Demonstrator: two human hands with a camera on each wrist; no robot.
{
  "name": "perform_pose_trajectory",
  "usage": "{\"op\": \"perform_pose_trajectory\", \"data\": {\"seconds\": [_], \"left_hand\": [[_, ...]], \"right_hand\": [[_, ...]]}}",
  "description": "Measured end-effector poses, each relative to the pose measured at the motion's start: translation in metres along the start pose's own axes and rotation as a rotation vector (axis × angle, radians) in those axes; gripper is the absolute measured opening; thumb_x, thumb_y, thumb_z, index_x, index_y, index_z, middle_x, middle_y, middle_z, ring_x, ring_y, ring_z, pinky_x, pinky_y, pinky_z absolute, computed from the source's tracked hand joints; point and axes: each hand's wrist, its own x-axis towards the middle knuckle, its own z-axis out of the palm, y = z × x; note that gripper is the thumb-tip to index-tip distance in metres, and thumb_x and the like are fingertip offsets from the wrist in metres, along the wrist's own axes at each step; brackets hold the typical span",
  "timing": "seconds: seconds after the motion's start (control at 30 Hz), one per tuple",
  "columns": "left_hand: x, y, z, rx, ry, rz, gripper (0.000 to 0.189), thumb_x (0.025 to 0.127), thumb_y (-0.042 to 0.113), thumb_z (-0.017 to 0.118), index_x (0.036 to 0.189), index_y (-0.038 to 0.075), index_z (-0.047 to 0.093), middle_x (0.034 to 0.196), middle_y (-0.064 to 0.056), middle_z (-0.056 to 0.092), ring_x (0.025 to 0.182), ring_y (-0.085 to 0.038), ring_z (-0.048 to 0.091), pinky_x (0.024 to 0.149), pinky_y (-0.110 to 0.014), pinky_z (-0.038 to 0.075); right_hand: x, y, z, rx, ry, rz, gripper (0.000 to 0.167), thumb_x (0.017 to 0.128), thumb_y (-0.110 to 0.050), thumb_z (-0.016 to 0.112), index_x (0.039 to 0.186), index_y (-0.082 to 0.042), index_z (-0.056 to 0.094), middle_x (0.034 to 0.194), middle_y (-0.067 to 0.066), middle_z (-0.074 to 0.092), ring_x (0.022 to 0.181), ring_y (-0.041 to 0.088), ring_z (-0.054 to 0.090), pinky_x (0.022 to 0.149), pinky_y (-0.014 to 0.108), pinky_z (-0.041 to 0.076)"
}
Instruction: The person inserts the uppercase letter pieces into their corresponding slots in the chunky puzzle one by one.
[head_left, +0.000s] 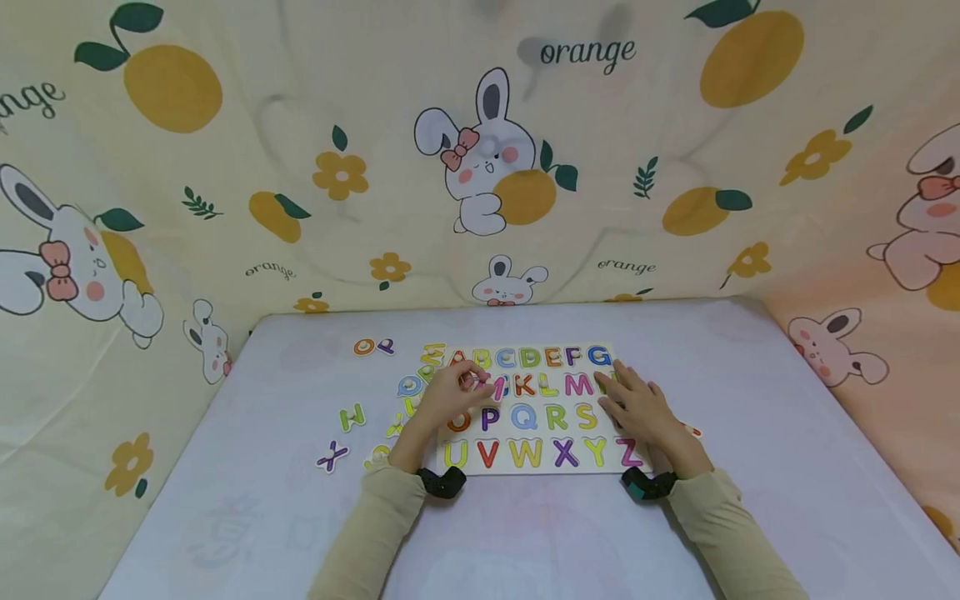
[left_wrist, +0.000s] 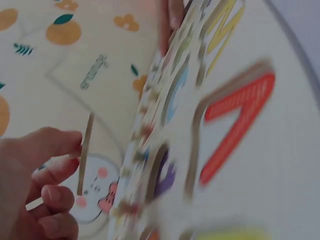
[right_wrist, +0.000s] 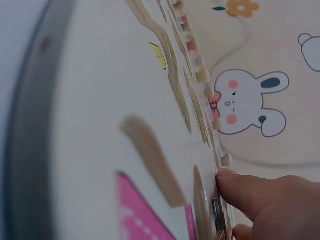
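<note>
A white alphabet puzzle board (head_left: 540,468) lies on the table with rows of coloured letters. Over its left part my left hand (head_left: 442,396) pinches a pink letter piece (head_left: 495,388) between thumb and fingertips. The left wrist view shows this letter piece (left_wrist: 86,155) edge-on, held apart from the board; its exact letter is hard to tell. At the board's right side my right hand (head_left: 641,408) rests with fingers spread near the G and M. Its thumb (right_wrist: 240,187) touches the board in the right wrist view. Both hands cover some letters.
Left of the board lie loose letters: an orange O (head_left: 363,347), a purple P (head_left: 386,346), a green H (head_left: 352,417), a purple X (head_left: 332,456) and a blue Q (head_left: 408,385). Several yellow letters crowd the board's left edge. A printed cloth (head_left: 480,275) hangs behind the table.
</note>
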Motion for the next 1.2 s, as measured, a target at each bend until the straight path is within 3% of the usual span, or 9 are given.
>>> {"op": "perform_pose_trajectory", "data": {"seconds": [0.17, 0.53, 0.7, 0.9, 1.07, 1.2], "left_hand": [[0.005, 0.011, 0.019, 0.049, 0.015, 0.001, 0.02, 0.086, 0.029, 0.071, 0.096, 0.013, 0.066, 0.064, 0.005, 0.038, 0.056, -0.008, 0.032, 0.051, -0.019, 0.023], [0.018, 0.027, 0.047, 0.013, 0.058, -0.005, 0.022, 0.085, 0.031, 0.072, 0.092, 0.011, 0.067, 0.061, 0.008, 0.036, 0.053, -0.006, 0.03, 0.051, -0.019, 0.022], [0.021, 0.034, 0.062, -0.05, 0.074, -0.038, 0.022, 0.082, 0.031, 0.075, 0.093, 0.012, 0.068, 0.063, 0.009, 0.038, 0.056, -0.006, 0.034, 0.053, -0.019, 0.026], [0.024, 0.045, 0.087, -0.059, 0.096, -0.104, 0.022, 0.08, 0.032, 0.076, 0.09, 0.014, 0.069, 0.061, 0.01, 0.037, 0.053, -0.004, 0.034, 0.05, -0.019, 0.025], [0.028, 0.057, 0.102, -0.027, 0.124, -0.154, 0.022, 0.08, 0.036, 0.076, 0.087, 0.016, 0.07, 0.061, 0.01, 0.039, 0.052, -0.005, 0.037, 0.048, -0.02, 0.026], [0.033, 0.063, 0.109, 0.062, 0.156, -0.173, 0.02, 0.08, 0.04, 0.075, 0.085, 0.021, 0.07, 0.06, 0.011, 0.042, 0.052, -0.004, 0.039, 0.046, -0.02, 0.027]], "right_hand": [[0.0, -0.002, 0.001, 0.002, -0.014, 0.003, 0.053, 0.1, -0.029, 0.047, 0.148, -0.012, 0.036, 0.158, 0.026, 0.016, 0.145, 0.05, 0.015, 0.111, 0.071, 0.011], [0.001, -0.003, -0.002, 0.034, -0.033, 0.018, 0.055, 0.1, -0.031, 0.048, 0.149, -0.011, 0.034, 0.159, 0.026, 0.015, 0.145, 0.051, 0.012, 0.112, 0.072, 0.007], [0.001, -0.001, -0.003, 0.037, -0.029, 0.021, 0.057, 0.1, -0.031, 0.048, 0.15, -0.011, 0.031, 0.159, 0.026, 0.015, 0.145, 0.05, 0.012, 0.112, 0.071, 0.007], [-0.002, 0.0, -0.002, 0.034, -0.024, 0.032, 0.06, 0.099, -0.032, 0.049, 0.151, -0.011, 0.029, 0.159, 0.026, 0.016, 0.145, 0.05, 0.014, 0.112, 0.071, 0.008], [-0.002, -0.001, -0.001, 0.038, -0.017, 0.036, 0.06, 0.099, -0.032, 0.05, 0.151, -0.011, 0.029, 0.159, 0.026, 0.016, 0.145, 0.051, 0.014, 0.111, 0.072, 0.008], [0.0, -0.002, -0.001, 0.045, -0.017, 0.036, 0.061, 0.099, -0.033, 0.05, 0.151, -0.011, 0.028, 0.159, 0.025, 0.016, 0.145, 0.05, 0.013, 0.112, 0.072, 0.006]]}}
